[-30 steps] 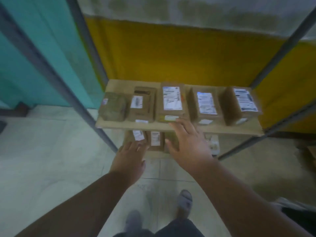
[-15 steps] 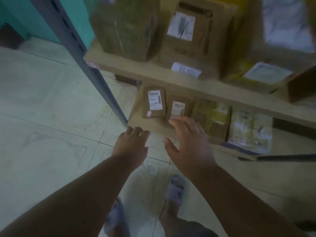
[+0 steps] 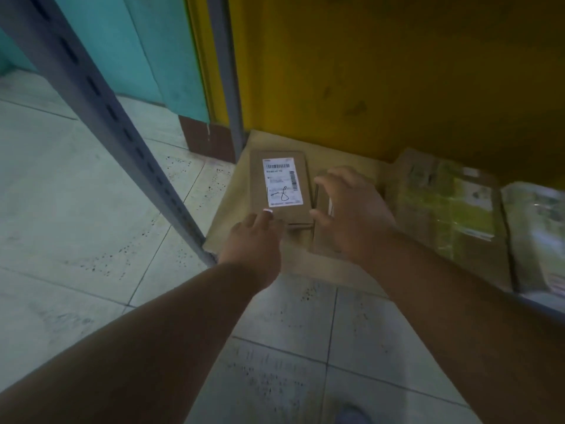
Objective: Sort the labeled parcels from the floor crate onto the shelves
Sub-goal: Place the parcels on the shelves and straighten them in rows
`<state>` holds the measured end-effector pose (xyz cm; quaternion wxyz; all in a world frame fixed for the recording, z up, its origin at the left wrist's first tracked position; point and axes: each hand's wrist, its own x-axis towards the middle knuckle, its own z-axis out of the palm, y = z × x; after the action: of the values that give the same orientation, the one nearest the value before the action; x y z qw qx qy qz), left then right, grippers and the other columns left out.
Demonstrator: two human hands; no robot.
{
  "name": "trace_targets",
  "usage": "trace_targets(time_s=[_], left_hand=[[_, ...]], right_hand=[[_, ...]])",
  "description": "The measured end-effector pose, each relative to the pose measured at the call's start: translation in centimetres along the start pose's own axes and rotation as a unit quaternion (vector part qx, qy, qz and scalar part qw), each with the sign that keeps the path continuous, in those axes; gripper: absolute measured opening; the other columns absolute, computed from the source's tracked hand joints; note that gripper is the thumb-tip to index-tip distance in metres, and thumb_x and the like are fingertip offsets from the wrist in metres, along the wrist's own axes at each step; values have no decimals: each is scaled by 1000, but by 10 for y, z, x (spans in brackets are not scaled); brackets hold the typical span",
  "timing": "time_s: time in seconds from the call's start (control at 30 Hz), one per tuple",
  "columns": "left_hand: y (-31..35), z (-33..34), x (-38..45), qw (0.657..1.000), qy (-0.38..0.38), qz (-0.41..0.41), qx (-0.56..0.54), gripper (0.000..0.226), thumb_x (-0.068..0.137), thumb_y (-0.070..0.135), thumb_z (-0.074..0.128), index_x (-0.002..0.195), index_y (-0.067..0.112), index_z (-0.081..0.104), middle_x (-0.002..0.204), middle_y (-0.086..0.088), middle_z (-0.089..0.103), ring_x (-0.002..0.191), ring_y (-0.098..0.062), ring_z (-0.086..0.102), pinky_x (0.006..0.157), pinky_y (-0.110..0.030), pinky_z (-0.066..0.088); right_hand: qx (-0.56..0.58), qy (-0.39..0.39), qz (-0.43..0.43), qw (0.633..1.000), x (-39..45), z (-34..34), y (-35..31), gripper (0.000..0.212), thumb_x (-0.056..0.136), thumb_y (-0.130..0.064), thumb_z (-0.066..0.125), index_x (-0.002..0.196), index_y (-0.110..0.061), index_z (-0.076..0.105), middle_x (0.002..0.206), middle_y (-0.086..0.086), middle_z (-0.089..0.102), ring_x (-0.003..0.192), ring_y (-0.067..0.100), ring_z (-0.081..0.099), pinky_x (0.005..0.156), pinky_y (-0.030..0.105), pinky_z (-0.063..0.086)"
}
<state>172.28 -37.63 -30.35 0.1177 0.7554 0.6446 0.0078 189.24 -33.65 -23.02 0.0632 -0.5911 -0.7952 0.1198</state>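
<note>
A flat brown parcel (image 3: 279,185) with a white barcode label and a handwritten mark lies on the lowest shelf board (image 3: 232,228), at its left end. My left hand (image 3: 253,240) reaches in, and one straight finger touches the parcel's near edge. Right beside it lies a second brown parcel (image 3: 321,237), mostly hidden under my right hand (image 3: 354,212). That hand arches over it, with the thumb at its left edge and the fingers curled round its far end. The floor crate is out of view.
Two parcels in shiny greenish wrap (image 3: 443,209) fill the shelf to the right. A grey slotted upright (image 3: 101,111) crosses the left foreground, and a rear post (image 3: 226,71) stands against the yellow wall. Pale floor tiles (image 3: 76,209) lie left and in front.
The view has dropped from the upper shelf to the lowest one. Both hands have moved forward and down onto the two left parcels, and the right hand has curled over the second.
</note>
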Motion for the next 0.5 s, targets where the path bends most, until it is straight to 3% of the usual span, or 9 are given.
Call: trace_targets(time_s=[0.13, 0.23, 0.4, 0.5], left_hand=[[-14, 26, 16, 1000, -4, 20, 17, 65, 95, 34, 48, 154, 18, 24, 157, -3, 31, 138, -25, 34, 107, -39, 36], [-32, 31, 8, 1000, -14, 7, -1, 69, 97, 46, 44, 155, 15, 23, 160, 0, 26, 142, -21, 30, 112, -38, 32], [-49, 26, -14, 999, -26, -13, -16, 69, 98, 45, 45, 155, 14, 22, 161, 2, 24, 146, -20, 25, 116, -39, 29], [-55, 29, -13, 1000, -14, -16, -21, 69, 99, 43, 46, 156, 15, 20, 162, 2, 24, 149, -22, 22, 118, -38, 25]], right_hand=[[-13, 2, -21, 1000, 33, 37, 22, 54, 93, -30, 64, 143, -18, 47, 145, 4, 46, 132, 24, 44, 106, 39, 39], [-15, -54, -47, 997, 49, 59, 21, 59, 94, -30, 64, 147, -15, 45, 152, 6, 41, 138, 26, 39, 109, 38, 33], [-21, -114, -75, 990, 76, 87, 10, 63, 93, -32, 64, 149, -13, 43, 158, 7, 35, 144, 26, 35, 116, 40, 32], [-32, -130, -75, 988, 91, 101, 5, 59, 91, -36, 67, 143, -12, 51, 153, 8, 42, 138, 27, 40, 111, 39, 37]])
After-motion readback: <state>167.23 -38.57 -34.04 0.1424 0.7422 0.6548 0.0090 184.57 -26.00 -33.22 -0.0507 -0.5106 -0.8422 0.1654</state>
